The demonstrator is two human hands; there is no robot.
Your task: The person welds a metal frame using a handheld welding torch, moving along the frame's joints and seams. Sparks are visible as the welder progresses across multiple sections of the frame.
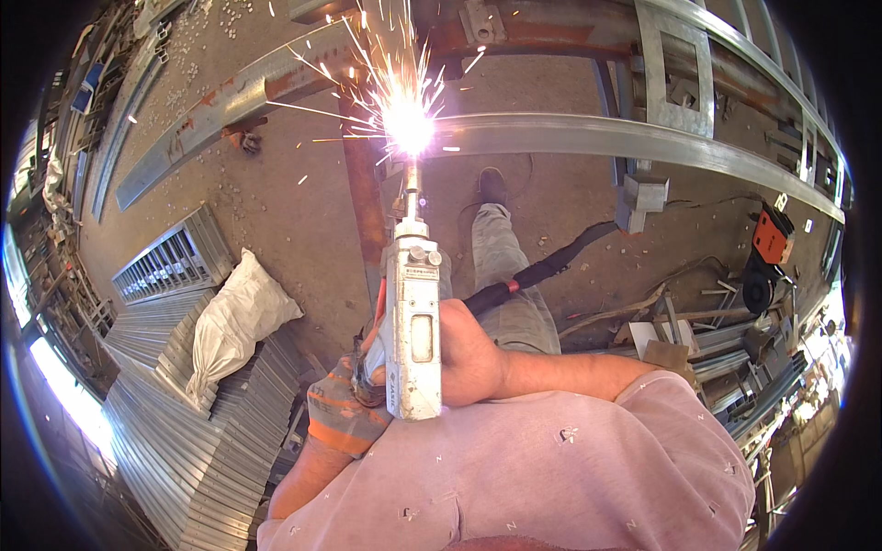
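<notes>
A handheld welding gun (413,324) with a white-silver body points away from me, its nozzle tip at a blinding glow with flying sparks. The glow sits at the left end of a galvanized steel bar (586,134), where it meets a rusty steel beam (363,186). My left hand (341,406), in a grey and orange glove, is closed around the gun's left side near its rear. On the gun's right side lies my bare right hand (468,355), closed against the body, its fingers partly hidden. A black sleeved cable (551,265) with a red band runs past my right hand.
A white sack (241,320) lies on stacked corrugated metal (200,441) at left. An orange machine (772,237) stands at right, near metal offcuts (723,358). A long galvanized beam (165,155) crosses the upper left. My shoe (492,184) is under the bar.
</notes>
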